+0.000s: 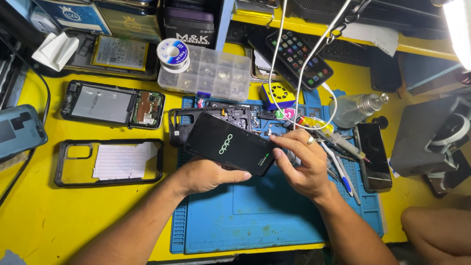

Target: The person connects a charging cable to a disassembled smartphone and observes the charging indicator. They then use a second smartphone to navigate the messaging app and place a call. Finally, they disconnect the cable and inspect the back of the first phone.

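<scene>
Both hands on the black smartphone with lit dark screen (229, 144), held tilted above the far edge of the blue silicone repair mat (255, 216), mid-table.

Left hand (203, 175): under the phone's near long edge, thumb along its lower side, fingers hidden beneath. Grip closed on the phone.

Right hand (300, 159): at the phone's right short end, thumb and fingertips pinching that corner, ring on one finger. Also holding the phone.

Directly behind the phone: black plastic phone frame (182, 125) lying on the mat's far-left corner, partly covered by the phone.

Left of that, on the yellow tabletop (44, 211): opened phone with exposed green circuit board (114, 104); nearer, a clear phone case with black rim (109, 162) with a white lined sheet inside.

Far centre: clear plastic compartment box (208, 74), solder wire spool (173, 53) on its left corner.

Right of the hands: screwdrivers and tweezers (338, 147) lying on the mat, then a dark phone lying flat (373, 156). Farther: clear bottle with metal pump top (355, 109). White cables (304, 59) hang down across the far side to a second phone with lit icons (299, 59).
</scene>
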